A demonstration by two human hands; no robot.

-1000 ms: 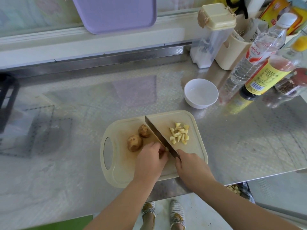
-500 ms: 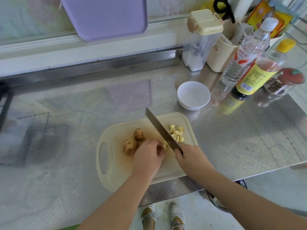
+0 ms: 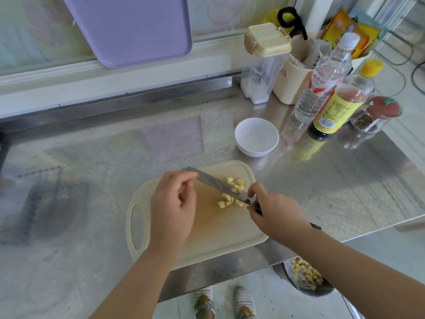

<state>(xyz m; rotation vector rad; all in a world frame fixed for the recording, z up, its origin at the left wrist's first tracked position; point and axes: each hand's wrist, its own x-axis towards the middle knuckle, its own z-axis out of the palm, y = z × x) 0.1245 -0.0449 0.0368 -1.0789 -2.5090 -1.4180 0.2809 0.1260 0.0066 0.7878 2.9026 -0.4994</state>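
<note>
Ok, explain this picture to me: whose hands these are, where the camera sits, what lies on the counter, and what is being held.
No machine: a person works with bare hands, filmed by one camera worn on the head, looking down. On the steel counter lies a cream cutting board with yellow diced pieces; behind it stand a white bowl, bottles and a jar. The right hand grips a knife by its handle, blade over the pieces. The left hand, fingers curled, meets the blade near its tip; whether it pinches it I cannot tell.
</note>
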